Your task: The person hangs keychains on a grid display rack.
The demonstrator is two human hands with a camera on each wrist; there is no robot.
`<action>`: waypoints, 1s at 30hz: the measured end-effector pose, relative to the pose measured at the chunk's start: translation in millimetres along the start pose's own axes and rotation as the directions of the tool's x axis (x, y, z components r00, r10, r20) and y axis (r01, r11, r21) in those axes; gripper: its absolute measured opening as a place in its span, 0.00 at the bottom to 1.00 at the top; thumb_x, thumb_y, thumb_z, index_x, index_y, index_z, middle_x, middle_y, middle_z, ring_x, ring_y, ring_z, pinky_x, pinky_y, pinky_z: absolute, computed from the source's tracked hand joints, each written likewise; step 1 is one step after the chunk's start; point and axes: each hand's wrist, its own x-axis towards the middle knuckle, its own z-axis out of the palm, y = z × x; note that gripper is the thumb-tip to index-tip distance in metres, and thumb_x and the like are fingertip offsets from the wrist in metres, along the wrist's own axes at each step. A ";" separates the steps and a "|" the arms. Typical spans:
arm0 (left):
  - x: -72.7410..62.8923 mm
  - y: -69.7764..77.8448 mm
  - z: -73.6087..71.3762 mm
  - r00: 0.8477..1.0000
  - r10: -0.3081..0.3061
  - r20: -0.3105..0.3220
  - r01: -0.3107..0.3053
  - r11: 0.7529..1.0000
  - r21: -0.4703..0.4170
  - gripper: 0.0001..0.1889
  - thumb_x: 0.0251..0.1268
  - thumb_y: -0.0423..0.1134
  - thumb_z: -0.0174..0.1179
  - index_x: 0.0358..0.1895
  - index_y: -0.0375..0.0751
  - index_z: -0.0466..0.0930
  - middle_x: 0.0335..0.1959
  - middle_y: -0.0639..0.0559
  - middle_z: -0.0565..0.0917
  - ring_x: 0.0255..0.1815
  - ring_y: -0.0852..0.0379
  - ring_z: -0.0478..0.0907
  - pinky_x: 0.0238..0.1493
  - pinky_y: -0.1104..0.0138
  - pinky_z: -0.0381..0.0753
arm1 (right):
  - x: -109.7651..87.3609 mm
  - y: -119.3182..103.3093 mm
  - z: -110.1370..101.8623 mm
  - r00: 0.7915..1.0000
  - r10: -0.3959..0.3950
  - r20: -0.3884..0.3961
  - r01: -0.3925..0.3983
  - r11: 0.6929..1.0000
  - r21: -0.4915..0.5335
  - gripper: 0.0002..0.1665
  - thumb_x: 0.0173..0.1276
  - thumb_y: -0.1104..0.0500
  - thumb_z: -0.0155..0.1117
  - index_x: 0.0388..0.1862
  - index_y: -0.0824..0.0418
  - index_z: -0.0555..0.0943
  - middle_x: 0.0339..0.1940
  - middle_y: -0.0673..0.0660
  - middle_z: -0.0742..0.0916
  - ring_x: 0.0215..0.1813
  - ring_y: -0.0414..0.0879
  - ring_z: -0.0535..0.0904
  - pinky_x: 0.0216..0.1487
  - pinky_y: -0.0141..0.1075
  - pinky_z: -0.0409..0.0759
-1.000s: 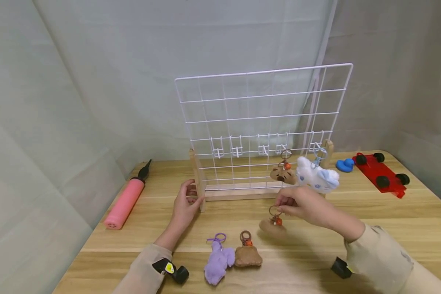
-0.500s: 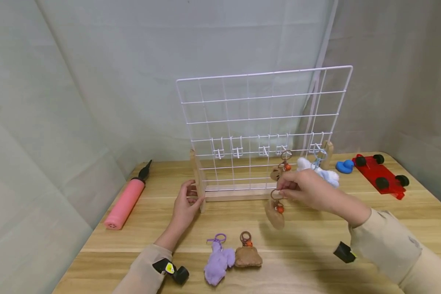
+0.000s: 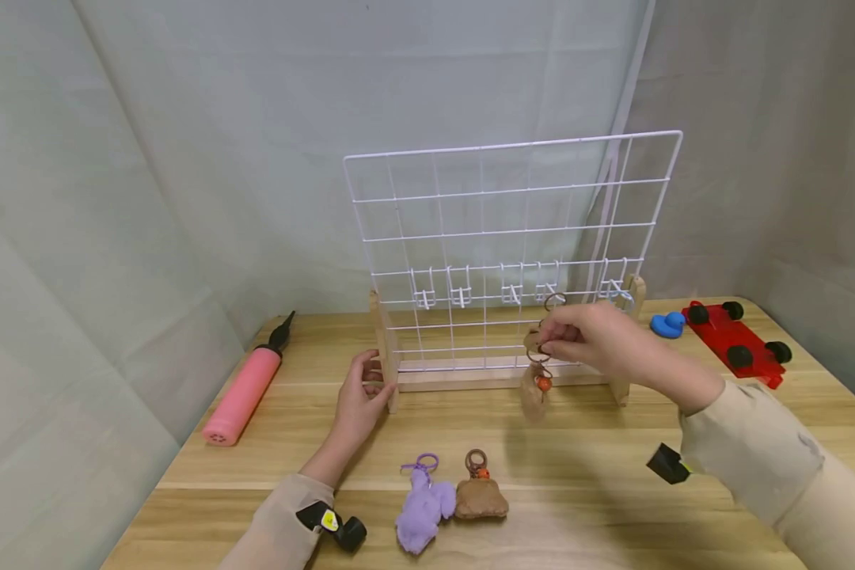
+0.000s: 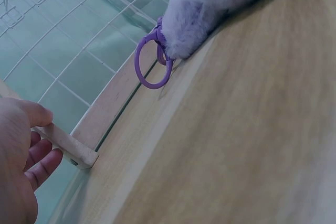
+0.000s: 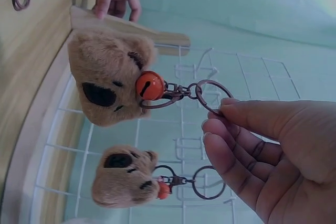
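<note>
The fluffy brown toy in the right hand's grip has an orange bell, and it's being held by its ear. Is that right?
Not quite: it isn't held by its ear. The right wrist view shows the right hand with its grip on the dark ring of the fluffy brown toy. The bell is orange, just as you said.

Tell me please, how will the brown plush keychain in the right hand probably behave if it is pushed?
The brown plush keychain would probably swing, since it hangs by a ring pinched in the right hand. It looks furry, so it likely yields softly. The orange bell, by the chain links, might jiggle too.
</note>
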 end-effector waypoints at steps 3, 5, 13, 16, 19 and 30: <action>-2.0 8.3 -0.7 1.000 -0.020 0.002 0.020 1.000 0.006 0.30 0.58 0.22 0.61 0.64 0.32 0.61 0.53 0.31 0.76 0.49 0.41 0.76 0.43 0.70 0.80 | 3.6 -0.5 -4.4 1.000 0.010 -0.001 -0.010 1.000 -0.009 0.04 0.62 0.66 0.66 0.35 0.59 0.82 0.28 0.51 0.87 0.29 0.37 0.81 0.31 0.27 0.80; -4.9 18.5 -2.1 1.000 -0.019 0.003 0.019 1.000 0.010 0.29 0.58 0.21 0.60 0.64 0.30 0.61 0.52 0.30 0.75 0.49 0.40 0.76 0.43 0.70 0.80 | 6.8 -0.3 -6.5 1.000 0.009 -0.012 -0.009 1.000 -0.019 0.04 0.62 0.67 0.66 0.34 0.59 0.82 0.27 0.51 0.87 0.29 0.36 0.80 0.31 0.28 0.79; -5.5 19.3 -2.1 1.000 0.007 0.002 -0.007 1.000 0.014 0.29 0.58 0.21 0.60 0.63 0.29 0.61 0.52 0.29 0.75 0.47 0.40 0.76 0.41 0.71 0.80 | 19.5 2.3 -10.6 0.998 0.040 -0.043 -0.041 0.999 -0.026 0.03 0.65 0.67 0.63 0.36 0.61 0.82 0.30 0.54 0.88 0.31 0.39 0.81 0.31 0.29 0.80; -1.8 8.1 -1.1 1.000 -0.005 0.005 0.005 1.000 0.022 0.30 0.59 0.22 0.60 0.64 0.31 0.61 0.52 0.30 0.75 0.48 0.41 0.76 0.41 0.71 0.80 | 24.1 3.4 -11.1 0.997 0.040 -0.059 -0.041 0.999 -0.022 0.02 0.66 0.65 0.63 0.36 0.61 0.81 0.30 0.54 0.88 0.30 0.41 0.81 0.31 0.29 0.80; -0.3 0.7 -0.6 1.000 0.014 0.006 -0.014 1.000 0.022 0.30 0.59 0.23 0.61 0.64 0.32 0.61 0.52 0.31 0.75 0.48 0.42 0.76 0.41 0.72 0.80 | 29.3 5.0 -11.2 0.996 0.025 -0.087 -0.028 0.999 -0.029 0.02 0.66 0.65 0.63 0.36 0.62 0.81 0.29 0.54 0.88 0.29 0.42 0.81 0.31 0.29 0.80; -0.5 -2.5 -0.8 0.999 0.043 -0.005 -0.043 0.999 -0.010 0.29 0.58 0.23 0.62 0.63 0.34 0.63 0.51 0.32 0.77 0.46 0.44 0.77 0.41 0.73 0.80 | 41.4 1.0 -13.8 0.992 0.073 -0.099 -0.080 0.994 -0.073 0.02 0.65 0.64 0.65 0.36 0.61 0.82 0.29 0.54 0.87 0.29 0.42 0.80 0.33 0.32 0.80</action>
